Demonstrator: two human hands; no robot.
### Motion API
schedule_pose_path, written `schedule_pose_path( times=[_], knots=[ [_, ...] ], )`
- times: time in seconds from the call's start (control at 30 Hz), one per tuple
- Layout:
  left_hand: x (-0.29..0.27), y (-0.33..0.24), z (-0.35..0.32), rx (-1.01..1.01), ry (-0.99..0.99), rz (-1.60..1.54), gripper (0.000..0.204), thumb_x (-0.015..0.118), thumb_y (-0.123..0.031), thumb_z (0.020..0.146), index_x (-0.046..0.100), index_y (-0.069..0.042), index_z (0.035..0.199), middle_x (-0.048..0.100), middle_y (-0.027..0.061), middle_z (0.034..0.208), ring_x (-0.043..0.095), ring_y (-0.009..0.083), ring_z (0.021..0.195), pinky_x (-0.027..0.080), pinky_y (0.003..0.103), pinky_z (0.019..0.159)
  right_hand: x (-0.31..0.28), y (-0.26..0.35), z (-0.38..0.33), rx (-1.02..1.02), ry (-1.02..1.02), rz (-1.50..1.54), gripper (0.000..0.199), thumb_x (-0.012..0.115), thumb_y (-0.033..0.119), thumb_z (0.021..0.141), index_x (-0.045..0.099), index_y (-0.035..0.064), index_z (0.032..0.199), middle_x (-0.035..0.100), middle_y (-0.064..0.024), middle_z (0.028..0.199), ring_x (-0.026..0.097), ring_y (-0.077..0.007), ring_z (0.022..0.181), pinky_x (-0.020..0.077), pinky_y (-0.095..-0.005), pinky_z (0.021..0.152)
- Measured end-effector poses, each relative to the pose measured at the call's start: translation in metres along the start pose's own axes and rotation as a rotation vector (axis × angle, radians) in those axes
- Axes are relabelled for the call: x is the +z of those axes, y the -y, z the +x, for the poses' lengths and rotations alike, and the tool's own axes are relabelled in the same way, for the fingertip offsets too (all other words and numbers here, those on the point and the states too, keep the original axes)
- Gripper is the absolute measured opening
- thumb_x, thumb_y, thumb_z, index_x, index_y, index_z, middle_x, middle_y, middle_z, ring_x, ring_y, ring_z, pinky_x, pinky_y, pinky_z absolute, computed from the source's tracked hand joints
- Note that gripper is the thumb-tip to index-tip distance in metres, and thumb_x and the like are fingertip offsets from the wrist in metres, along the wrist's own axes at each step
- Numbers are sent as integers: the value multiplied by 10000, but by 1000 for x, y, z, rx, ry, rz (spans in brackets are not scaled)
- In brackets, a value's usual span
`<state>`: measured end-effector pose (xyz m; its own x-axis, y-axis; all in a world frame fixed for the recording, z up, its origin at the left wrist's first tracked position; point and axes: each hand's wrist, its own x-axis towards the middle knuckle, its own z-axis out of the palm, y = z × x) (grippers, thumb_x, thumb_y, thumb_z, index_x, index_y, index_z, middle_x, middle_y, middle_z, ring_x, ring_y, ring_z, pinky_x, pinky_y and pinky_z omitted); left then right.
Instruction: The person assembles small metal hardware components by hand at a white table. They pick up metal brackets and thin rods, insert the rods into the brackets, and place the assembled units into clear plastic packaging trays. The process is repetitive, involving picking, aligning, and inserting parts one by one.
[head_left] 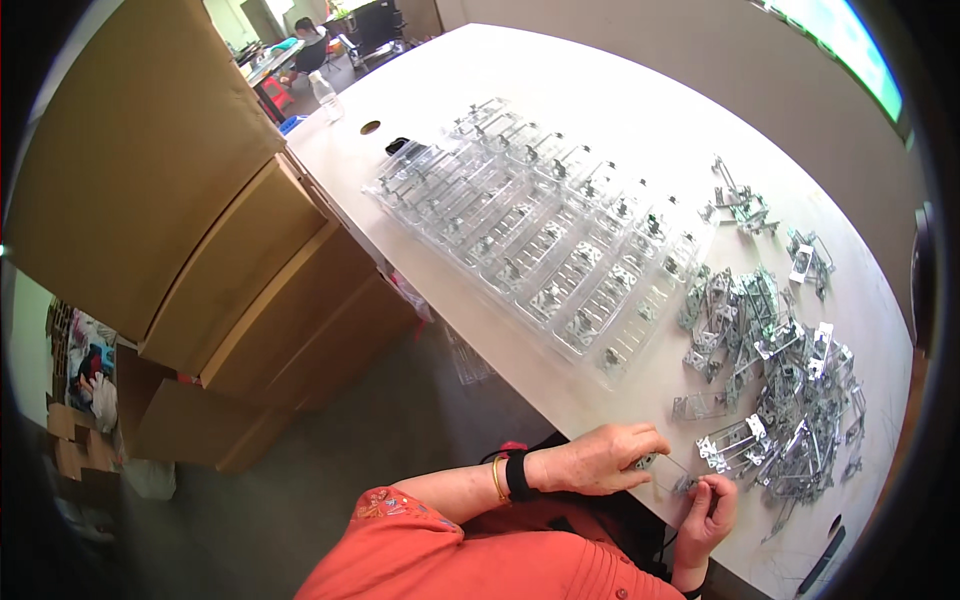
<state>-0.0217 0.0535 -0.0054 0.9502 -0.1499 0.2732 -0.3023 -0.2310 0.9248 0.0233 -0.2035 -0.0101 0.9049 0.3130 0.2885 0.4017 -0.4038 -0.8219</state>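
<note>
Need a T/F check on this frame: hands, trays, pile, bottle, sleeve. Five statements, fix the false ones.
1. The left hand and right hand are both on a metal part. True.
2. The loose pile lies left of the clear trays. False: it lies to their right.
3. The trays hold metal parts. True.
4. The bottle stands against the pile. False: it stands beyond the trays, near the far left of the table.
5. The left sleeve is blue. False: it is orange-red.
</note>
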Motion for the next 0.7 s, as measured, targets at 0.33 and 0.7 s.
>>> schedule_pose_path(
  times=[0.33, 0.7],
  knots=[
    [0, 1, 1, -22, 25, -45, 418, 743, -32, 867, 586, -21, 1254, 575, 121, 1005, 617, 256, 728, 511, 379, 662, -4, -8, 0, 35, 25, 29, 42, 607, 58, 1055, 593, 19, 1049, 590, -25, 951, 534, -79, 753, 445, -224, 687],
    [0, 2, 0, -40, 34, -44, 419, 734, -20, 863, 584, -25, 1254, 580, 126, 1024, 628, 271, 757, 518, 386, 686, -1, -2, 0, 34, 10, 61, 47, 610, 62, 1053, 589, 21, 1045, 587, -24, 951, 530, -84, 750, 444, -231, 693]
  ],
)
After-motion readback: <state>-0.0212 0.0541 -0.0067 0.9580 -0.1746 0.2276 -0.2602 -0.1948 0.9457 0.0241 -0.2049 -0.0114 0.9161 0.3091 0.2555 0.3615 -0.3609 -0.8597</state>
